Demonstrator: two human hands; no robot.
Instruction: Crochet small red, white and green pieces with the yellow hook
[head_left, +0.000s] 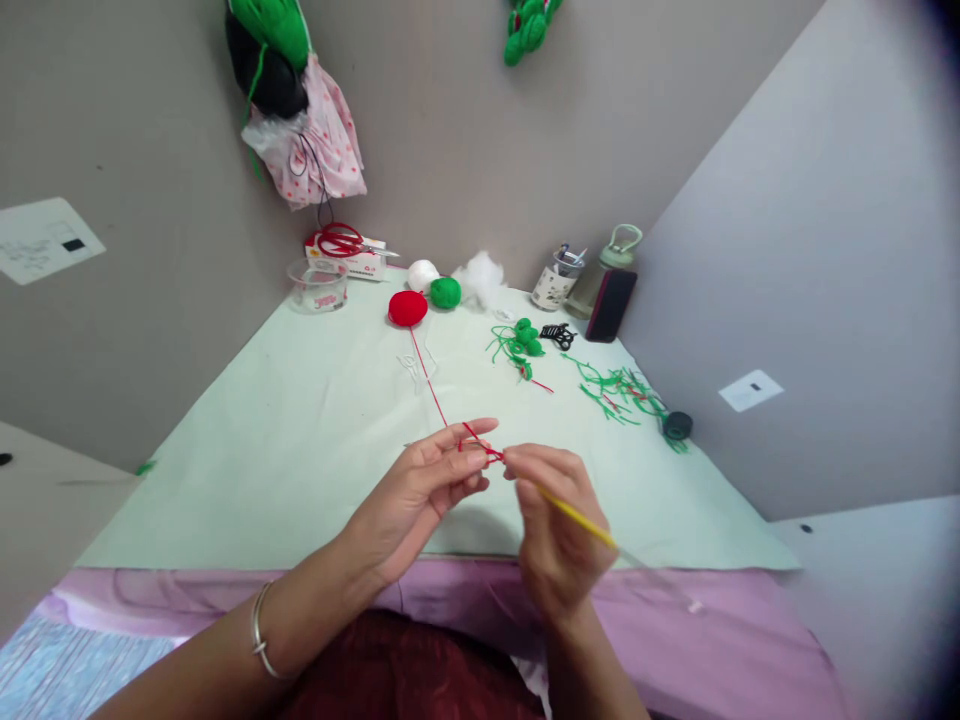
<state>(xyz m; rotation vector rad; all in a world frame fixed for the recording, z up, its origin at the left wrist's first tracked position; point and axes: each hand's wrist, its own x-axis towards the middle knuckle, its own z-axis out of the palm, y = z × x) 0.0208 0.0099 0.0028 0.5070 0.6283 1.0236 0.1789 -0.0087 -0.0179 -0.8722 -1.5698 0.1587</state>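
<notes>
My left hand [427, 490] pinches a strand of red yarn [435, 395] over the near part of the pale green table mat [285, 440]. The strand runs back to a red yarn ball [407, 308] at the far side. Wrapped round a yellow-handled crochet hook [577, 515], my right hand [555, 520] holds the hook's tip at the small red loop between the two hands. A silver bangle sits on my left wrist.
At the back stand a green yarn ball [445, 292], a white ball, white stuffing [480, 275], red scissors [341, 240] on a box, a clear bowl [319, 285], a jar, a bottle and a dark phone [609, 305]. Green yarn scraps [619, 390] lie at the right.
</notes>
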